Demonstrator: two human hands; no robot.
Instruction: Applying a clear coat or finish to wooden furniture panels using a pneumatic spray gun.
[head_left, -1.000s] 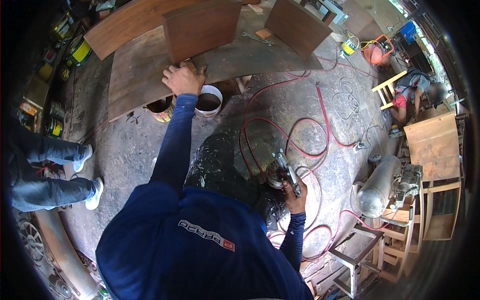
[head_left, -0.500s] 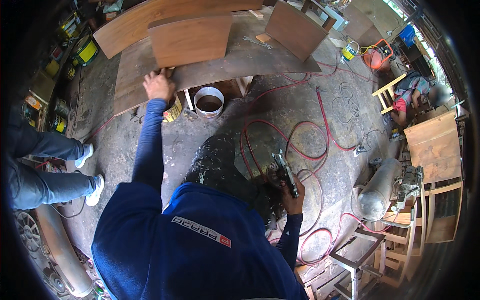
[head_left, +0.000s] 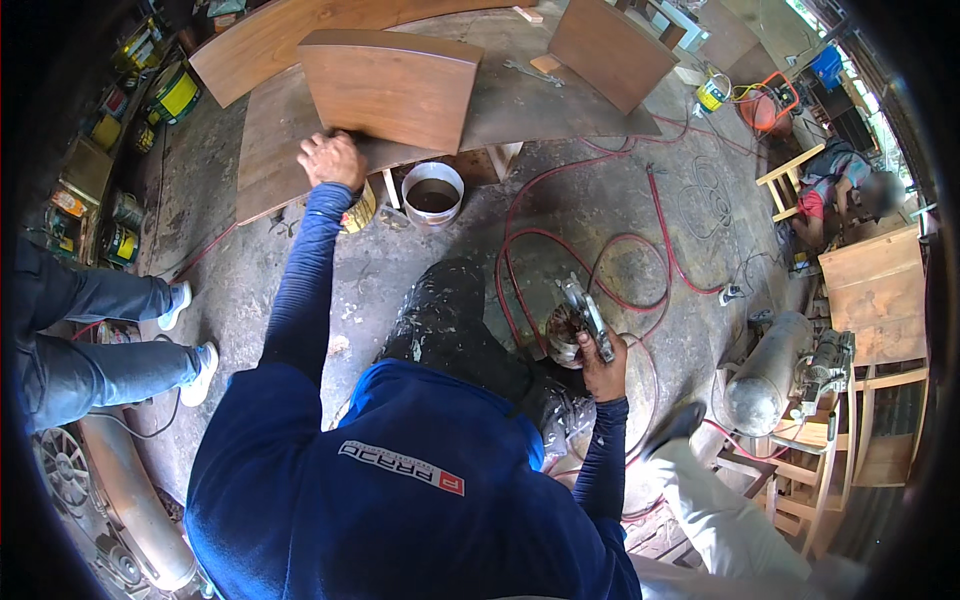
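Note:
My left hand reaches forward to the near table edge. Its fingers are bent at the lower left corner of an upright brown wooden panel; the fingertips are partly hidden. Under the panel lies a dark board tabletop. Close to my right knee, my right hand is wrapped round a metal spray gun with a stained cup. Below the table's near edge stand a white bucket of brown liquid and a yellow can, which my left forearm partly covers.
Red hoses loop over the floor to the right. A second panel and a wrench are on the table. A person's legs stand at left; another leg is behind right. A metal tank lies at right.
The panel by my left hand has turned slightly, and that hand stays at its lower edge. My right hand has moved slightly right with the spray gun. A light-trousered leg has come in at lower right.

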